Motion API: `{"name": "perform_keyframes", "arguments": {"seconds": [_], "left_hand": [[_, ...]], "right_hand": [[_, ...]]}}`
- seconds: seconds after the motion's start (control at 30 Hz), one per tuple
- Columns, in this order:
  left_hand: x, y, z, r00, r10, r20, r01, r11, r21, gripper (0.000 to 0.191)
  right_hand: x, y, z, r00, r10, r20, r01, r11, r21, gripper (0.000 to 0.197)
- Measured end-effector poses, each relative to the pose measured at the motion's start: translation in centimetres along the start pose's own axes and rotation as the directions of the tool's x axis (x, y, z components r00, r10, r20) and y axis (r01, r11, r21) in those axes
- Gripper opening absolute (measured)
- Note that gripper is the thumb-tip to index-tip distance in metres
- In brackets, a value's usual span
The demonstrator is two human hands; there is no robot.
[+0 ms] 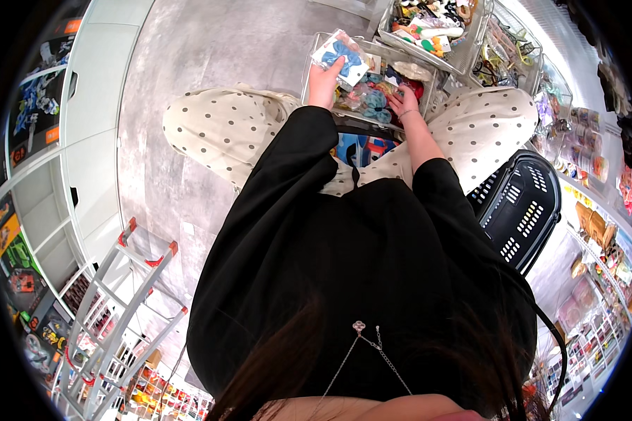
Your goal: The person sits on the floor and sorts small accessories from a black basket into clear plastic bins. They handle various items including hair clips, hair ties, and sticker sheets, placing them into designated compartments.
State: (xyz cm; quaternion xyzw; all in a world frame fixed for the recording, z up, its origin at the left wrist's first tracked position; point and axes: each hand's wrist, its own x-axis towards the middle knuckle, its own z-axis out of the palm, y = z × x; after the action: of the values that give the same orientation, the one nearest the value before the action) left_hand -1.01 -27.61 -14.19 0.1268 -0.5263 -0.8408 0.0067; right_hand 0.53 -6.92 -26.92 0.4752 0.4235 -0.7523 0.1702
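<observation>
My left hand (pixel 324 87) holds up a white-carded, plastic-wrapped pack with a blue fabric bow (pixel 342 53), the thumb lying across its front. This pack is over the left part of a wire mesh basket (pixel 430 93) between my knees. Inside the basket lie mixed hair accessories, among them a blue patterned bow (pixel 376 103) and a beige piece (pixel 412 70). My right hand (pixel 406 103) reaches into the basket's right side, its fingers touching the pile. Whether those fingers grip anything is hidden.
More wire baskets of accessories (pixel 432 31) (pixel 505 52) stand beyond and to the right. A black plastic shopping basket (pixel 526 210) is by my right side. At left are an aluminium stepladder (pixel 150 263) and white cabinets (pixel 97 84). A colourful printed item (pixel 366 149) lies below the mesh basket.
</observation>
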Motion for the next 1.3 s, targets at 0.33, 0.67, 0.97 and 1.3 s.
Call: {"name": "perform_keyframes", "arguments": {"seconds": [0.33,0.67,0.97,1.3], "left_hand": [[-0.2,0.0,-0.1,1.000,0.014,0.000,-0.014,1.000,0.027,0.027],[0.3,-1.0,-0.3,1.000,0.005,-0.004,-0.005,1.000,0.006,0.023],[-0.3,0.3,-0.7,0.995,-0.101,0.017,0.101,0.994,0.030,0.022],[-1.6,0.6,1.0,0.932,-0.361,0.022,0.357,0.929,0.103,0.028]], "right_hand": [[1.1,-1.0,-0.5,0.990,-0.002,0.142,-0.045,0.943,0.331,0.037],[1.3,1.3,-0.2,0.988,-0.014,-0.157,0.061,0.952,0.301,0.024],[-7.6,-2.6,4.7,0.861,-0.159,0.482,-0.142,0.836,0.530,0.011],[-12.0,-3.9,3.8,0.871,-0.146,0.470,0.351,0.854,-0.385,0.045]]}}
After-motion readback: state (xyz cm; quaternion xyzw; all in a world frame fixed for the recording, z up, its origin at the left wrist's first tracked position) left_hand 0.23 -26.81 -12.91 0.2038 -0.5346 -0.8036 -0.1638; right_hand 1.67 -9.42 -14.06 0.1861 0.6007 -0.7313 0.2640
